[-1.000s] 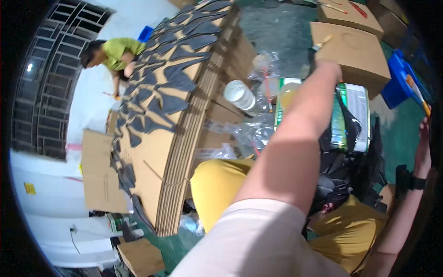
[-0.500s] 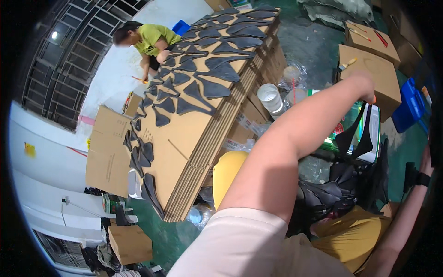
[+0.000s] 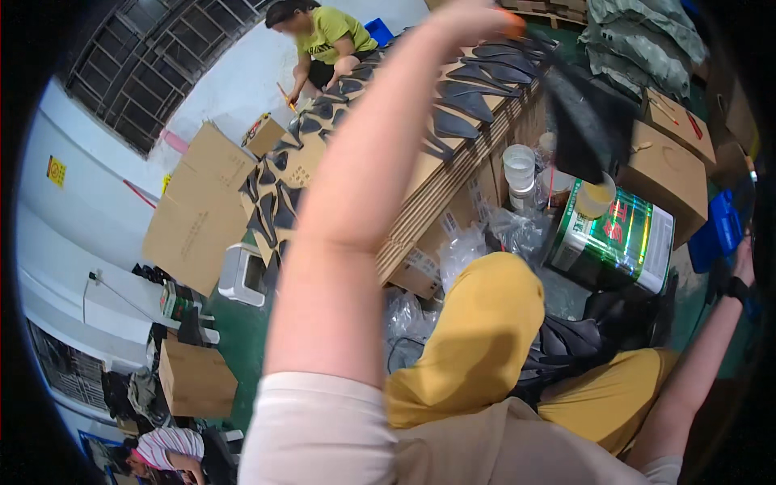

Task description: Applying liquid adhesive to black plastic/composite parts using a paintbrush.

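Stretched far out to the top of the view, my left hand (image 3: pixel 473 23) is closed, with an orange covering at its fingertips. From it hang thin black cut pieces (image 3: pixel 594 117), blurred by motion, beside the far end of a cardboard stack (image 3: pixel 436 190). Many similar black pieces (image 3: pixel 465 101) lie spread over that stack, partly hidden behind my left arm. At the right rim my right hand (image 3: pixel 744 260) is beside a blue plastic bin (image 3: pixel 718 230); its fingers are too dark and cut off to read. A black watch circles that wrist.
A green tin (image 3: pixel 618 238) lies right of my knee, with a cup of yellowish liquid (image 3: pixel 596 198) on it. Clear tubs (image 3: pixel 519 166) stand beside the stack. More black pieces (image 3: pixel 566 343) lie by my legs. A person in green (image 3: pixel 327 36) crouches across the stack, holding a brush; another bends at lower left.
My left hand has swung up and leftward from above the tin, carrying the black pieces. The view has shifted, and a second person now shows at lower left.
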`<state>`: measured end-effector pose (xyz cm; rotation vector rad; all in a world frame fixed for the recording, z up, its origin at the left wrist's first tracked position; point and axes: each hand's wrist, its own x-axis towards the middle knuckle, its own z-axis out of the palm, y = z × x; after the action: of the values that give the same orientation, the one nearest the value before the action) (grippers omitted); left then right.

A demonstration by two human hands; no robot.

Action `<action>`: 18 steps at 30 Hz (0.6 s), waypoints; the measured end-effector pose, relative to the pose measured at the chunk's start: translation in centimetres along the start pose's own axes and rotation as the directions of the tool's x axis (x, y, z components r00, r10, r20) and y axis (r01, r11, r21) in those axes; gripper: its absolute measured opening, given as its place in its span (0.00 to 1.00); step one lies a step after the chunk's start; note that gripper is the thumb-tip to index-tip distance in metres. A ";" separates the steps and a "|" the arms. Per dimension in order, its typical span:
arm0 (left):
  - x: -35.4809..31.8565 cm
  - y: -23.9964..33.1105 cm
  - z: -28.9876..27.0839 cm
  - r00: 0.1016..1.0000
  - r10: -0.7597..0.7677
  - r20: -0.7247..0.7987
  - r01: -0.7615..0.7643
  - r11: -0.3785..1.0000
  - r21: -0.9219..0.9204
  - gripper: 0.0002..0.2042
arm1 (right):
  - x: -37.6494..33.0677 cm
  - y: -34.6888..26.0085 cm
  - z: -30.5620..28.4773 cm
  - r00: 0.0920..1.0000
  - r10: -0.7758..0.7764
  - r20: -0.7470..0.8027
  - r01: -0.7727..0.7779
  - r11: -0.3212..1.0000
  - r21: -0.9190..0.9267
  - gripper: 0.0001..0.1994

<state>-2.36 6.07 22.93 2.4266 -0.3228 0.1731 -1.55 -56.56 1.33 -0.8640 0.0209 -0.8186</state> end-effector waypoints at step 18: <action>-33.9 -23.2 -21.8 0.627 -0.769 -0.122 0.753 0.639 -0.159 0.09 | -1.1 3.2 1.6 0.952 0.157 0.263 -0.096 0.969 -0.230 0.15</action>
<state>-29.39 43.58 18.40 2.2140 0.7862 -0.0125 0.18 -53.64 -0.10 -1.1656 -0.0846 -0.5737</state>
